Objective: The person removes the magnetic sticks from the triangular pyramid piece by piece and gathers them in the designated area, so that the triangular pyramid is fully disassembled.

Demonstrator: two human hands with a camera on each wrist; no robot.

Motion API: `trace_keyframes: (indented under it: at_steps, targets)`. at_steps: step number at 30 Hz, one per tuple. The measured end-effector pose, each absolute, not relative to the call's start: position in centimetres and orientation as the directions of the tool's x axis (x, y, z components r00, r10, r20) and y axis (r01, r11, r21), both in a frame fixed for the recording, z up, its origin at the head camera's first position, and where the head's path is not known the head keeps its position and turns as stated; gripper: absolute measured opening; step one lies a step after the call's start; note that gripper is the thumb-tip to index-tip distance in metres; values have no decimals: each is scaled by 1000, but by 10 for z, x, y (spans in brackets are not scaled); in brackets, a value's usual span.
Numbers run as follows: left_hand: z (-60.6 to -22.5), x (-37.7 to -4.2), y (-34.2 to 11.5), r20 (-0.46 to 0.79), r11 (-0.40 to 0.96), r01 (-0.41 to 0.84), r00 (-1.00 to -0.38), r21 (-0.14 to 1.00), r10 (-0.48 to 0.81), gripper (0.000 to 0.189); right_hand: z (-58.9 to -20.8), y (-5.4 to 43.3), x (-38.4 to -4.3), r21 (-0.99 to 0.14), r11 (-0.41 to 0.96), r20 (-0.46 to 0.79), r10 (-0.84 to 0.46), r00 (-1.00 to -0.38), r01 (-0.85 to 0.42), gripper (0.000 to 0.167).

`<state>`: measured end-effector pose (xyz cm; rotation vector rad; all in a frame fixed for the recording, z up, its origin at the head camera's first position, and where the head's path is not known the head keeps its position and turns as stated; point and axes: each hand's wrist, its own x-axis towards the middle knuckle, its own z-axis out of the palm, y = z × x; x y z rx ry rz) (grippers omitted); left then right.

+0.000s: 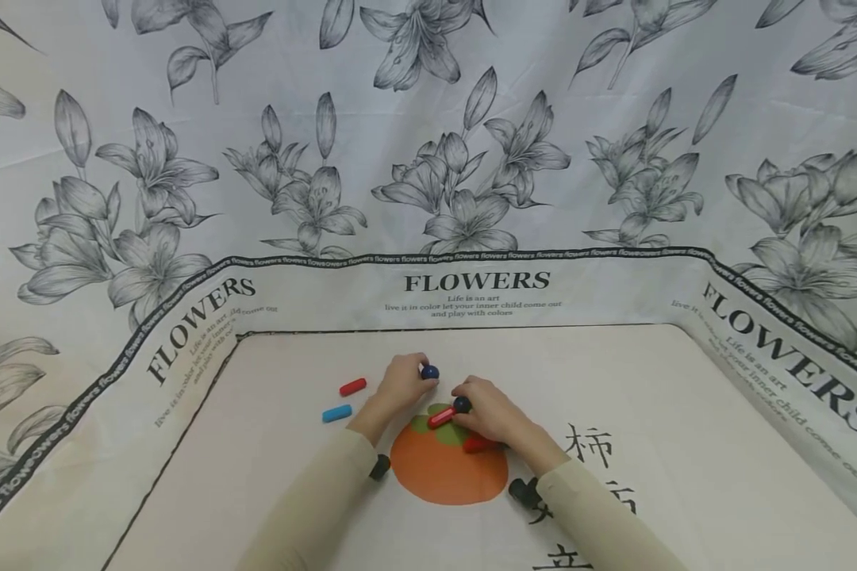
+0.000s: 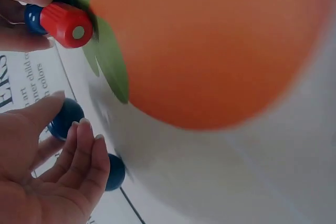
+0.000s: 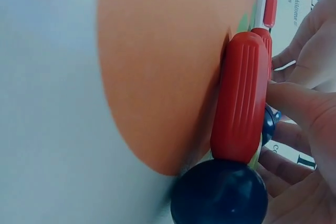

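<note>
My left hand [image 1: 402, 385] pinches a dark blue ball [image 1: 430, 372] just beyond the print of an orange persimmon with green leaves. A second dark blue ball [image 2: 115, 172] shows by its fingers in the left wrist view. Close to its right, my right hand [image 1: 491, 411] holds another dark blue ball [image 1: 462, 405], with a ribbed red rod [image 1: 441, 416] joined to it and pointing left over the leaves. Partly under the right hand is another red rod [image 1: 477, 443]; up close in the right wrist view, a large dark blue ball [image 3: 219, 192] sits at that rod's end.
Left of my left hand lie a loose red rod [image 1: 353, 387] and a light blue rod [image 1: 337, 413]. The persimmon print [image 1: 448, 472] and black characters [image 1: 589, 446] mark the pale tablecloth. Black devices [image 1: 523, 492] sit at the wrists. A flower-patterned cloth [image 1: 471, 190] lies beyond the far edge.
</note>
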<state>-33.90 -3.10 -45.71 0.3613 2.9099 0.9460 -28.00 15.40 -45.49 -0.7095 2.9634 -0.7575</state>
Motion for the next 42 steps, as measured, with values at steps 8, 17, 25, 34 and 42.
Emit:
trace_keyframes:
  at_steps: [8,17,25,34,42]
  targets:
    - [-464,-349,-17,-7,829,118,-989,547,145,35,-455,151,-277,-475,802,82,-370,-925,-362,35]
    - [-461,-341,-23,-25,804,104,-989,585,146,53,-458,152,-281,-481,800,117,-346,-931,-358,30]
    - [-449,-325,-44,-19,800,199,-967,566,254,56,-455,155,-284,-496,808,113,-304,-946,-319,25]
    - [-455,-301,-64,-123,742,269,-896,614,427,37,-457,161,-285,-493,807,120,-305,-945,-324,22]
    - [-466,-291,-57,-128,689,297,-860,661,494,30,-460,164,-282,-524,782,127,-320,-939,-337,19]
